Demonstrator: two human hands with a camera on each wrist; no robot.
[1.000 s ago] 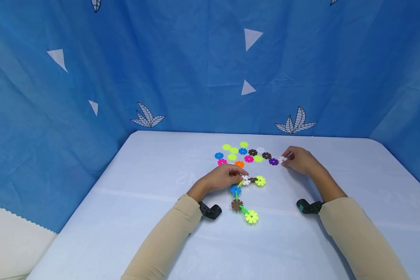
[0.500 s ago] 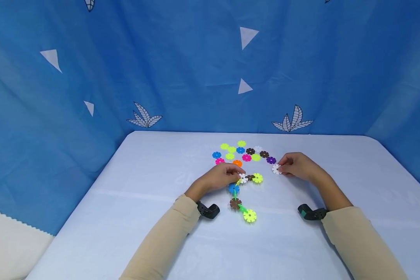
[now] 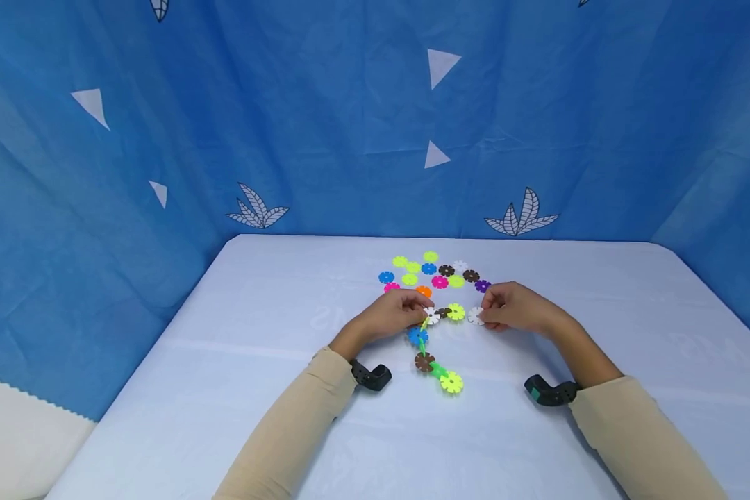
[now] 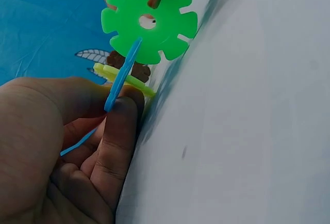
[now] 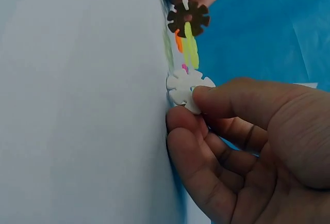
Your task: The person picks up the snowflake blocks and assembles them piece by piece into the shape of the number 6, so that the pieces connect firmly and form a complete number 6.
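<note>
My left hand (image 3: 395, 316) grips a chain of interlocking discs (image 3: 424, 362) near its white link. These notched plastic discs are slotted together at angles. From the hand, blue, brown, green and yellow ones run down toward me, while a brown and a yellow-green one reach right. Up close in the left wrist view, thumb and finger pinch by a blue disc (image 4: 121, 79), with a green disc (image 4: 170, 33) beyond it. My right hand (image 3: 517, 307) pinches a loose white disc (image 5: 178, 84) between thumb and fingers, a short gap right of the yellow-green end disc (image 3: 455, 312).
Behind the hands, several loose discs in blue, pink, brown and yellow-green lie flat on the white table (image 3: 225, 389), among them an orange disc (image 3: 423, 292) and a purple disc (image 3: 482, 286). A blue patterned curtain (image 3: 325, 139) hangs behind the table's far edge.
My right hand has brought the white disc from beside the purple disc leftward and toward me, close to the chain's right end. The left hand keeps its grip; the chain has shifted slightly.
</note>
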